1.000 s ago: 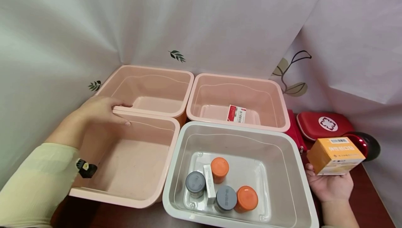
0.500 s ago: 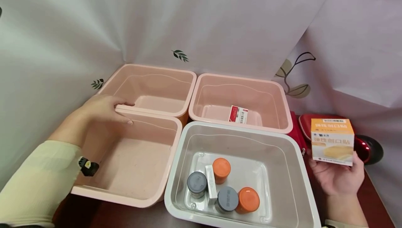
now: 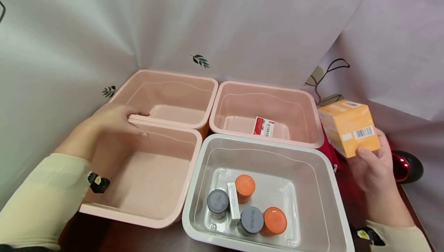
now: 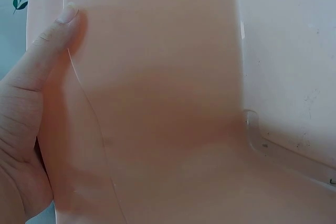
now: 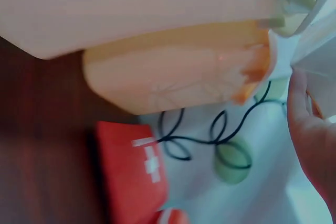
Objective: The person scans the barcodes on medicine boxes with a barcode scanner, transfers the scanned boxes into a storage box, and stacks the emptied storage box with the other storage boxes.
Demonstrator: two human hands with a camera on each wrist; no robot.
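Observation:
My left hand [image 3: 112,123] grips the rim of the front left pink bin [image 3: 145,175], its thumb lying against the inner wall in the left wrist view. Behind it stands another pink bin [image 3: 170,86]. My right hand [image 3: 372,163] holds an orange and white box of adhesive bandages [image 3: 348,126], tilted, above the right end of the bins. The thumb presses the barcode end, while the other fingers are mostly hidden behind the box. At the right edge of the right wrist view, part of the hand [image 5: 310,140] shows against the box.
The grey bin [image 3: 270,163] holds orange-lidded jars [image 3: 274,221], grey-lidded jars [image 3: 251,220] and a slim white box [image 3: 233,204]. A red and white box [image 3: 263,126] lies in the rear right pink bin [image 3: 267,86]. Red pouches [image 5: 134,166] and a black-red round object [image 3: 407,166] stand at right.
My right hand has raised the bandage box, moved it slightly left and turned it, so the barcode end now faces the head camera. The left hand stays on the bin rim.

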